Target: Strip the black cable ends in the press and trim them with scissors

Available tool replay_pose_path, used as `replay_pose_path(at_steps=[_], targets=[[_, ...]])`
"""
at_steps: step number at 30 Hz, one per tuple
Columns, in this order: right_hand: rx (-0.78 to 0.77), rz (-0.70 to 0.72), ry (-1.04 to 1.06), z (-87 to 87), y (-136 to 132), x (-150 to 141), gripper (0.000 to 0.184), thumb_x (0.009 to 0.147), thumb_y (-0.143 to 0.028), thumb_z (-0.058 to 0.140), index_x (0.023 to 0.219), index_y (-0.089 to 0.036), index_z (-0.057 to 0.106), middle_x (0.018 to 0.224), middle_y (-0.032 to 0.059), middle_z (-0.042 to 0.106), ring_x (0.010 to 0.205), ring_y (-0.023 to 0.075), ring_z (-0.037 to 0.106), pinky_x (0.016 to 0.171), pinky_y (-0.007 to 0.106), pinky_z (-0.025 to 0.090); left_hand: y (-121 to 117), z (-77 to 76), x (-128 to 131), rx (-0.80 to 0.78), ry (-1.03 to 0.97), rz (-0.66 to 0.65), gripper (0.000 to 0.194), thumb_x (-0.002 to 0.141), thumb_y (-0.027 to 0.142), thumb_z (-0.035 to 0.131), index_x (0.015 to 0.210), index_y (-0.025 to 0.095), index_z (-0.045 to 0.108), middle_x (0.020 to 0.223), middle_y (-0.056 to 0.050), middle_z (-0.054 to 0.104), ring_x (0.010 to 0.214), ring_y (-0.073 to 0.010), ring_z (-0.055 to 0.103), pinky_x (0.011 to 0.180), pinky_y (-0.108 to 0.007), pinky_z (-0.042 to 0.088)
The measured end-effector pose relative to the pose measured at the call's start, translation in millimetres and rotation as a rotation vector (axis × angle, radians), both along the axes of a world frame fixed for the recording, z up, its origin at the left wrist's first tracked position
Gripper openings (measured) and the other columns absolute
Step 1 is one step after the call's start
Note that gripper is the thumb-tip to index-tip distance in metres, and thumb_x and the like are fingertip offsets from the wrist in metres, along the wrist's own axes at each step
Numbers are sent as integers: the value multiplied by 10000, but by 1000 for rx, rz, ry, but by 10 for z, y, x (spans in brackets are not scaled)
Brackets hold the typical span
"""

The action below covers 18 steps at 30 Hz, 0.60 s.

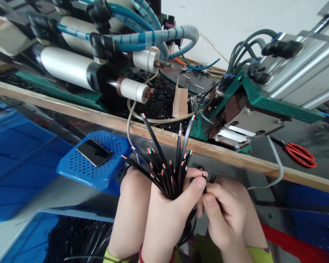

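Note:
My left hand (164, 212) is closed round a bundle of black cables (164, 164). Their stripped ends show red, white and green wires and fan upward. My right hand (224, 215) is just to the right of the bundle, with thumb and fingers pinched on a single black cable end (205, 177) next to my left thumb. Behind the cable tips sits a green machine head with a metal plate (235, 124).
A wooden rail (84, 115) runs across in front of the machine. A phone (93, 151) lies on a blue perforated tray (109, 160). Red scissors (300, 153) lie at the right. A blue bin of black cables (71, 237) stands at the lower left. Pneumatic cylinders (71, 65) and hoses fill the top left.

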State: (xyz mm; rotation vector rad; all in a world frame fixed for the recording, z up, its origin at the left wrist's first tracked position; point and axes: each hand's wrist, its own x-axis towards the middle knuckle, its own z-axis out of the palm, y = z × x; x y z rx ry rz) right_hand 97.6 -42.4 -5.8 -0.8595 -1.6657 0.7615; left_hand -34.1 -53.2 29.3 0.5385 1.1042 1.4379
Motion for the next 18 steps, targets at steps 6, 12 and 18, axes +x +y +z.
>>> replay_pose_path(at_steps=[6,12,18], targets=[[-96,74,79,-40,-44,-11,469,1224,-404,605,795,-224,656,546,-66,608,455,79,548,497,193,400,-52,-67,-33,27,-66,-35,101,890,291,972,966,227,954,828,-35,837,574,-108,687,559,-185,596],[-138,71,125,-79,-62,-44,505,1215,-413,627,748,-220,635,535,-55,615,446,85,539,486,201,385,-61,-75,-52,40,-15,-11,116,890,308,964,986,244,957,713,6,724,554,-99,627,526,-175,545],[-24,-25,76,5,-7,-122,452,1214,-356,583,786,-223,643,607,-28,654,517,116,605,511,216,417,-40,19,-59,16,39,-31,276,788,355,1035,936,167,898,775,-46,773,597,-145,654,576,-244,597]])
